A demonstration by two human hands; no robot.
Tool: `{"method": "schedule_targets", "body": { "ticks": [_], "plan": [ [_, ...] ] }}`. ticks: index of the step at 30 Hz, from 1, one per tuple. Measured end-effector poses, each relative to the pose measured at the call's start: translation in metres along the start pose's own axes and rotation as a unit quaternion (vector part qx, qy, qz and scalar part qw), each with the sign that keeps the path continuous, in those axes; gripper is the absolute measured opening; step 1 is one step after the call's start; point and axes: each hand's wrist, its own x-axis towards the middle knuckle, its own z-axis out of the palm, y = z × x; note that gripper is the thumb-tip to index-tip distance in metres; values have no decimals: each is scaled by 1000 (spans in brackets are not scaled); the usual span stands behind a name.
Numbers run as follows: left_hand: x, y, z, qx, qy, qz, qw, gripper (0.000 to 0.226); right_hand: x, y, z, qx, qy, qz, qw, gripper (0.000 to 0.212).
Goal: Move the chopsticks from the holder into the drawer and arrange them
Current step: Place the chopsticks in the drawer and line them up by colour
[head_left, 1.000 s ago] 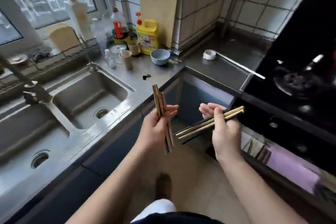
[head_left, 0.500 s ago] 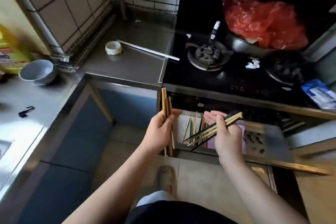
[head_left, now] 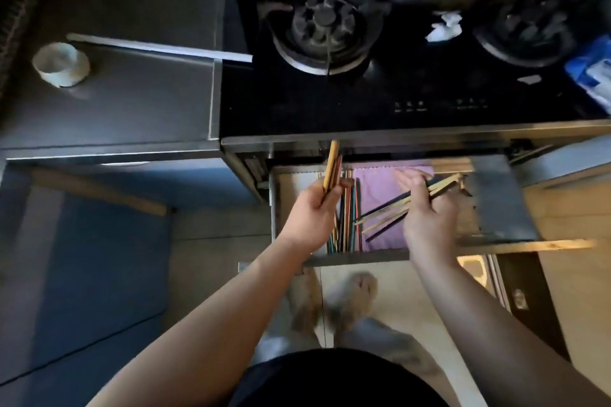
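Both hands are now hovering over the open drawer (head_left: 357, 256), having come across from the counter corner, and the view is tipping straight down. The left hand (head_left: 310, 218) is gripping a bundle of chopsticks (head_left: 331, 162) with curled fingers, ends pointing to 12 o'clock. The right hand (head_left: 429, 221) is pinching a second bundle (head_left: 380, 216), slanting from 2 o'clock to 8 o'clock over the purple cloth (head_left: 377, 185). A row of chopsticks (head_left: 347, 228) is lying at the cloth's 9 o'clock side, with the black hob (head_left: 330, 109) sitting at the drawer's 12 o'clock

Left hand (head_left: 310, 218): we gripped upright chopsticks (head_left: 331, 160) over the open drawer (head_left: 357, 257).
Right hand (head_left: 429, 220): we held slanted chopsticks (head_left: 383, 212) above the purple cloth (head_left: 377, 185).
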Motion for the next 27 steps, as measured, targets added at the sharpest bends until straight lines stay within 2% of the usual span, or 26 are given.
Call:
{"method": "schedule_targets", "body": {
  "ticks": [3,9,13,15,19,24,27],
  "plan": [
    [25,-30,22,13,-25,-39,999,24,27,31,4,-18,-3,30,999,31],
    [83,-100,61,85,6,-62,994,25,92,113,25,-34,-43,60,997,26],
    [117,-158,82,115,8,-135,984,23,124,169,48,-37,-83,87,992,23],
    [130,-183,89,122,26,-162,979,23,137,196,58,-71,-117,98,986,27],
    [157,-222,98,121,53,-200,971,22,166,241,80,-134,-185,114,967,19],
    [189,-255,98,129,72,-236,961,21,203,280,114,-201,-224,149,942,19],
    [200,-266,95,206,86,-234,946,11,214,300,131,-232,-243,152,930,12]
  ]
}}
